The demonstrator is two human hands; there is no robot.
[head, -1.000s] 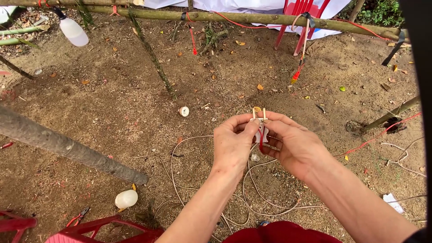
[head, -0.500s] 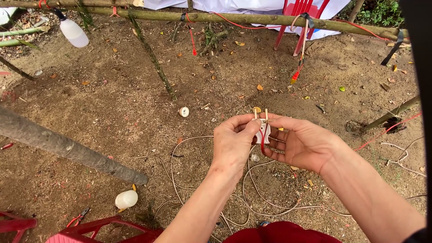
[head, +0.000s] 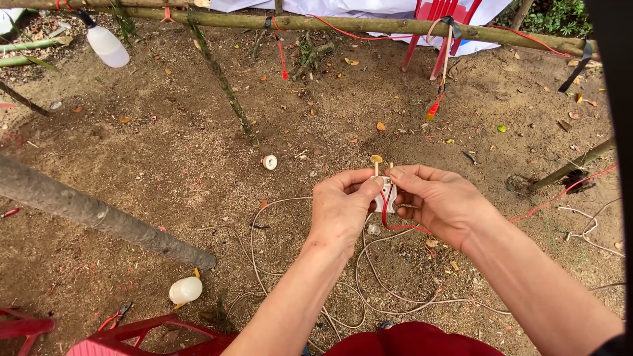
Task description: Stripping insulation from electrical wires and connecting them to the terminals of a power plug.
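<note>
Plug [head: 384, 193], small, white, red-wired | left hand [head: 339, 209] pinches it steady | right hand [head: 440, 201] closed on its far side | above dirt ground [head: 165, 165]

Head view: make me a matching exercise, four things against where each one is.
Things:
1. white electrical fitting
2. white bulb
3. pliers
4. small white round part

Places:
A. on the dirt by the end of the grey log
B. pinched between left hand and right hand
C. on the dirt above and left of the hands, beyond the cable loops
D. lower left, beside the red plastic stool

Pairs: 1-B, 2-A, 3-D, 4-C
</note>
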